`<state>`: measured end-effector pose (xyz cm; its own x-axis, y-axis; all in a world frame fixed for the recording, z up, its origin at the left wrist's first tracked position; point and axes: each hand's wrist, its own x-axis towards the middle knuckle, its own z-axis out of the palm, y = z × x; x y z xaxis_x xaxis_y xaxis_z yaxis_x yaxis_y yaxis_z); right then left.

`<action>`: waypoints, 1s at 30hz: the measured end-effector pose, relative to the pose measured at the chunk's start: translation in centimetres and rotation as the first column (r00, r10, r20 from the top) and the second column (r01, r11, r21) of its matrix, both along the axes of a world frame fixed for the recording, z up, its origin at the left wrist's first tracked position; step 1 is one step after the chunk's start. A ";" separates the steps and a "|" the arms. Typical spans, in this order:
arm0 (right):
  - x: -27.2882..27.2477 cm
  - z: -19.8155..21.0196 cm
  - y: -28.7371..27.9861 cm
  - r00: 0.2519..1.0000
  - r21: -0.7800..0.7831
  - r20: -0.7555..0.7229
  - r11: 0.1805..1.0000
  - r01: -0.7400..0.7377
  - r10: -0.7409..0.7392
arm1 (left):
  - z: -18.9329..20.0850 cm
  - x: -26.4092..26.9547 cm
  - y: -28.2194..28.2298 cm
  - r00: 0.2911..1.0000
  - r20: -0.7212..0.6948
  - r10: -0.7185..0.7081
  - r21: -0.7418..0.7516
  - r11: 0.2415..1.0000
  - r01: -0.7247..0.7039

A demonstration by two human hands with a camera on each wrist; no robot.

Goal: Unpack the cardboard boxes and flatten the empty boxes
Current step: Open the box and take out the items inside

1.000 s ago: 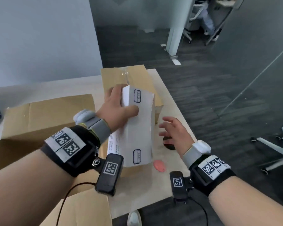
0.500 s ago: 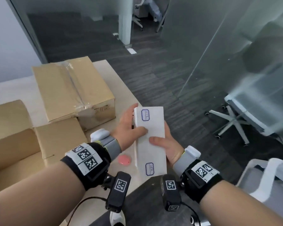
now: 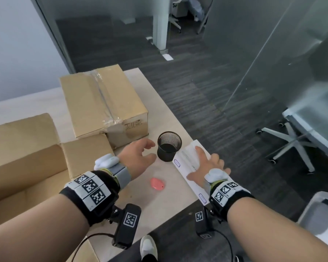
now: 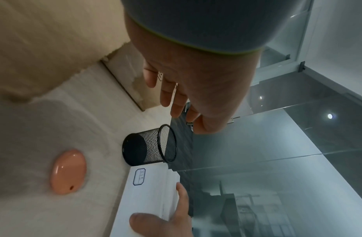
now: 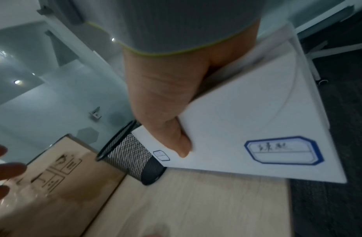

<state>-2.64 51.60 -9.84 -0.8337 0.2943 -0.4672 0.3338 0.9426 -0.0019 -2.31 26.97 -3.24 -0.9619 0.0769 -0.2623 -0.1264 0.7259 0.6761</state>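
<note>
A white paper pack [image 3: 186,159] with blue-framed labels lies at the table's right edge beside a black mesh pen cup [image 3: 169,146]. My right hand [image 3: 206,163] rests on top of the pack with fingers spread straight and the thumb [image 5: 176,141] flat on its labelled face. My left hand [image 3: 138,157] hovers open just left of the cup and holds nothing. An open cardboard box [image 3: 27,157] stands at the left. A closed, taped cardboard box [image 3: 102,99] stands behind the hands.
A pink oval object [image 3: 157,184] lies on the table [image 3: 159,110] between my wrists. Past the table's right edge is dark floor with an office chair [image 3: 292,140], a glass wall [image 3: 273,63] and a white bin [image 3: 320,210].
Both hands held the white pack in the air before. The pack now lies at the table's right edge under my right hand, and my left hand has let go and moved left.
</note>
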 end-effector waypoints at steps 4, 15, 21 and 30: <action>-0.4 -0.9 -1.6 0.999 0.013 -0.021 0.999 -0.033 0.033 | -0.1 0.4 -1.4 0.999 -0.040 0.032 -0.032 0.999 -0.033; -1.9 -0.2 -2.8 0.997 -0.103 0.042 0.993 -0.066 0.070 | 0.8 1.4 -4.5 0.996 -0.063 0.067 -0.010 0.998 -0.068; -1.9 3.1 -4.3 0.932 -0.263 -0.362 0.957 -0.119 0.016 | 1.8 2.6 -7.6 0.985 -0.087 0.148 0.045 0.988 -0.145; 0.7 9.2 -20.7 0.640 -0.451 -0.658 0.473 -0.757 0.396 | 2.2 8.9 -17.8 0.974 -0.026 0.226 -0.093 0.969 -0.227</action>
